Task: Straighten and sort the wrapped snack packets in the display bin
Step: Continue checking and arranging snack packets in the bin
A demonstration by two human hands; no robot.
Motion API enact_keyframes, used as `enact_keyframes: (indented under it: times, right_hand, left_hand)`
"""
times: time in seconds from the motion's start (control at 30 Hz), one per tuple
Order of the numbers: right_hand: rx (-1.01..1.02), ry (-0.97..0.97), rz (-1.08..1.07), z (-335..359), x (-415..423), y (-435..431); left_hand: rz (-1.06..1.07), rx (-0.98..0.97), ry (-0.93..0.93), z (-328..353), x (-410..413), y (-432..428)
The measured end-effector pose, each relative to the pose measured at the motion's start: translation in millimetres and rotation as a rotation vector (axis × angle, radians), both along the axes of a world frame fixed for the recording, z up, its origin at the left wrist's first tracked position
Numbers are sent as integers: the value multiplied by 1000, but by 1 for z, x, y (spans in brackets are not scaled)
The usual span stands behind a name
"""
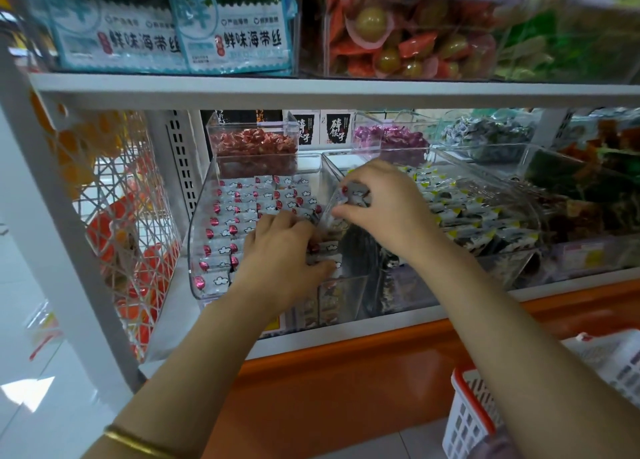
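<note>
A clear display bin [199,223] on the lower shelf holds rows of grey wrapped snack packets [239,202] with red marks and white clouds. My left hand [280,254] lies on the packets at the bin's front right, its fingers curled over a few of them. Above the bin's right wall, my right hand [377,202] pinches a small bunch of the same packets [353,193] and holds them tilted. The packets beneath both hands are hidden.
To the right stands a second clear bin [498,188] of grey, yellow-cornered packets. Bins of red [254,143] and purple sweets [391,138] sit behind. A white shelf board [311,89] runs overhead. A white wire rack [128,216] is at left, a white basket [471,420] at lower right.
</note>
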State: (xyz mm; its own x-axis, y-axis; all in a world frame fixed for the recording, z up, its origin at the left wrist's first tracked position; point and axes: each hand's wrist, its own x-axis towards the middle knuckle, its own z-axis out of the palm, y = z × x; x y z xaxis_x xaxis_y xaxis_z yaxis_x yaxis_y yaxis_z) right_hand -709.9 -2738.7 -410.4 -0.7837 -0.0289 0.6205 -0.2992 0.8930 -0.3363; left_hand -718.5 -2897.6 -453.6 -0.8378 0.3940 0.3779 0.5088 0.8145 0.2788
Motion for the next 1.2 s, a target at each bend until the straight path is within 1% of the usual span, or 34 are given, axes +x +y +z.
enact_keyframes:
  times: [0.13, 0.23, 0.3, 0.37, 0.4, 0.47, 0.5, 0.53, 0.57, 0.7, 0.77, 0.8, 0.83, 0.87, 0.93, 0.97, 1.03, 1.13, 1.2]
  right_hand:
    - [328, -168, -4, -6, -9, -10]
    - [492, -335, 43, -10, -12, -12]
    - [559, -433, 66, -7, -14, -12]
    - [531, -485, 91, -1, -16, -11]
    - [448, -470, 101, 4, -17, -10]
    - [189, -378, 99, 17, -23, -6]
    - [121, -330, 86, 22, -28, -5]
    - [131, -315, 66, 25, -35, -5]
    - [200, -328, 39, 26, -40, -6]
    - [635, -373, -112, 14, -55, -20]
    - [758, -359, -125, 10, -58, -22]
    - [760, -359, -114, 10, -59, -23]
    - [720, -364, -97, 12, -58, -22]
    - [635, -372, -73, 14, -56, -21]
    - [408, -384, -19, 21, -51, -17]
    - [290, -360, 7, 24, -47, -14]
    - [94, -229, 19, 26, -38, -9]
    - [-106, 10, -54, 18, -19, -4]
    - [-331, 95, -35, 12, -5, -2]
  left_hand:
    - [-55, 34, -27, 2, 1, -5]
    - [-70, 95, -71, 6, 1, -9]
    - [-64, 136, -92, 11, -1, -14]
    - [-50, 142, -94, 17, -3, -19]
    - [-43, 144, -96, 19, -4, -21]
    - [-33, 153, -106, 21, -4, -24]
    - [-32, 160, -111, 21, -3, -25]
    - [-34, 163, -113, 20, -3, -26]
    - [-37, 160, -113, 20, -2, -26]
    - [-38, 166, -124, 21, 1, -29]
    - [-32, 190, -124, 22, 1, -32]
    - [-30, 192, -121, 22, 0, -33]
    - [-30, 189, -117, 22, 0, -34]
    - [-30, 188, -115, 22, 0, -35]
    - [-31, 199, -116, 22, -1, -35]
    - [-28, 209, -114, 22, -1, -35]
    - [-19, 235, -106, 23, -2, -35]
    - [-9, 298, -90, 23, -1, -33]
    - [-6, 361, -86, 24, 0, -32]
